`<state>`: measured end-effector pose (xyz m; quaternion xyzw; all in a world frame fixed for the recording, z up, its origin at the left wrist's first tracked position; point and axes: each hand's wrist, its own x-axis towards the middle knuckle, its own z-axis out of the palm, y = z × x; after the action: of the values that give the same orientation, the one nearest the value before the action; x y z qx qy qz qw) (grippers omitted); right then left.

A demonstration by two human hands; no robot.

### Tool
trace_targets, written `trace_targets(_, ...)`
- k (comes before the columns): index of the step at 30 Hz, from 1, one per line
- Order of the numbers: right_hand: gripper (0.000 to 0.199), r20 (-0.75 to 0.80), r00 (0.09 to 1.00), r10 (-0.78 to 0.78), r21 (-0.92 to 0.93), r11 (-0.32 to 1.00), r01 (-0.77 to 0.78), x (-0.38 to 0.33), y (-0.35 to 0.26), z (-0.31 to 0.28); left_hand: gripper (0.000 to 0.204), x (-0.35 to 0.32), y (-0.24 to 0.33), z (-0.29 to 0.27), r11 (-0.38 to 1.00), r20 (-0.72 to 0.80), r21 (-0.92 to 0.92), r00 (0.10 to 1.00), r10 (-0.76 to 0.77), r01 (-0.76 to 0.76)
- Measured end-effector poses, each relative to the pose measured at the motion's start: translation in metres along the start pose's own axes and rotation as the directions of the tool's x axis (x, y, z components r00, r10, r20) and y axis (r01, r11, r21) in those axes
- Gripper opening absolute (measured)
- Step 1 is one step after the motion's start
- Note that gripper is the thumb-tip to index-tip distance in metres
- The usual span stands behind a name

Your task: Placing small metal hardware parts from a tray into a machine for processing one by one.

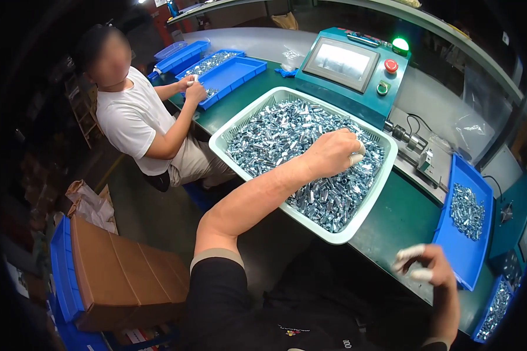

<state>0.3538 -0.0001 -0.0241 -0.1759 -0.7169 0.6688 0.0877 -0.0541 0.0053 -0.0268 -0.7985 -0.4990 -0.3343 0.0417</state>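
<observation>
My left hand reaches over a pale green plastic basket heaped with small shiny metal fittings. Its fingers, some in white finger cots, curl down at the top of the heap. Whatever they hold is hidden behind the hand. Beside the table's front edge, my right hand is raised, slightly blurred, with white-tipped thumb and finger curved apart and nothing visible between them. It is nearest to a blue tray that has a smaller pile of metal parts in it.
Behind the basket stands a teal machine with a screen, red button and lit green lamp. A metal spindle and fixture lie right of it. At left, a co-worker handles parts by blue trays. A brown box stands lower left.
</observation>
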Motion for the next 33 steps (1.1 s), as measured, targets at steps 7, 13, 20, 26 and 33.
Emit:
trace_targets(7,0.026,-0.533,0.817,-0.218,-0.182,0.973,0.141,0.043,0.012,-0.087,0.013,-0.006,0.008,-0.005,0.999,0.015,-0.003,0.999,-0.032,0.032)
trace_targets(13,0.026,-0.803,0.543,-0.244,-0.293,0.956,-0.004,0.064,0.049,-0.145,0.019,-0.001,-0.004,0.014,0.995,-0.001,-0.085,0.999,-0.052,0.052)
trace_targets(20,0.071,-0.75,0.646,-0.141,-0.096,0.99,0.105,0.081,0.057,-0.13,0.019,0.014,0.017,-0.012,0.996,0.124,-0.01,0.988,-0.087,0.089)
trace_targets(26,0.085,-0.666,0.728,-0.166,-0.089,0.986,0.144,0.083,0.054,-0.125,0.02,0.013,0.032,-0.013,0.991,0.129,-0.012,0.983,-0.132,0.134)
trace_targets(33,0.089,-0.637,0.756,-0.149,-0.042,0.986,0.159,0.082,0.056,-0.116,0.021,0.006,0.035,-0.016,0.99,0.144,0.004,0.98,-0.138,0.139)
